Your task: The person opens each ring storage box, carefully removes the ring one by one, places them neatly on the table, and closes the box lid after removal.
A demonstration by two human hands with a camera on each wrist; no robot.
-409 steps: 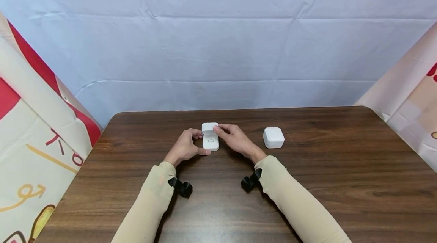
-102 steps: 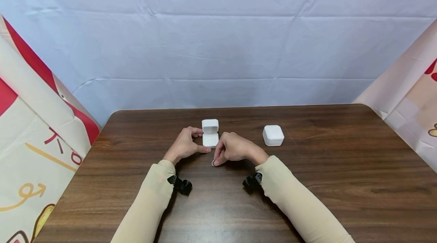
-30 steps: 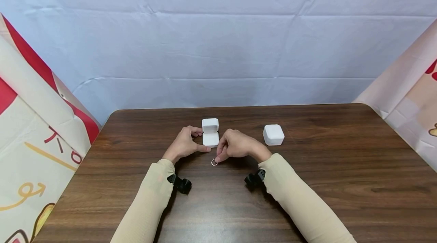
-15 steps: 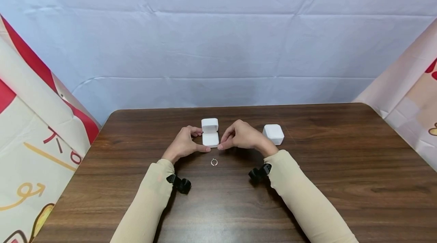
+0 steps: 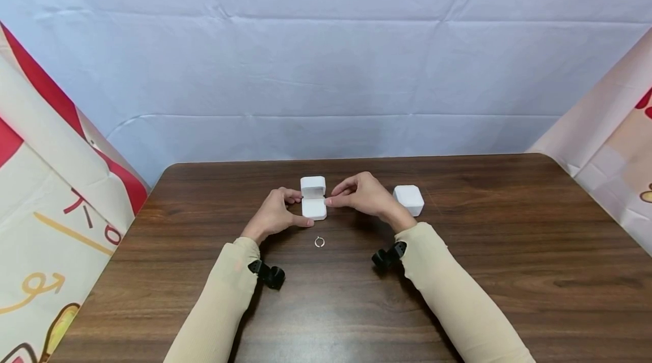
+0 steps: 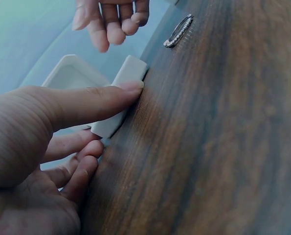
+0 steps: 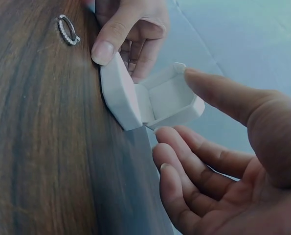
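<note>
A white ring box (image 5: 313,210) stands on the table with its lid raised and no ring in its cushion. My left hand (image 5: 275,213) grips its base, the thumb (image 6: 103,102) across the front and the fingers curled behind at the left side. At the box's right side is my right hand (image 5: 364,196), fingers loosely bent and holding nothing. In the right wrist view its thumb (image 7: 223,95) comes right up to the edge of the lid (image 7: 177,100). A thin ring (image 5: 319,242) set with small stones lies on the wood in front of the box.
A second white box (image 5: 408,200), closed, sits to the right, just behind my right wrist. The brown wooden table (image 5: 484,250) ends at a pale hanging cloth (image 5: 326,85) along the back. Patterned cloths hang at both sides.
The ring was in the box at first; my right hand later pinched it in front of the box, then let go, leaving it on the table. That hand has risen toward the lid; my left stays put.
</note>
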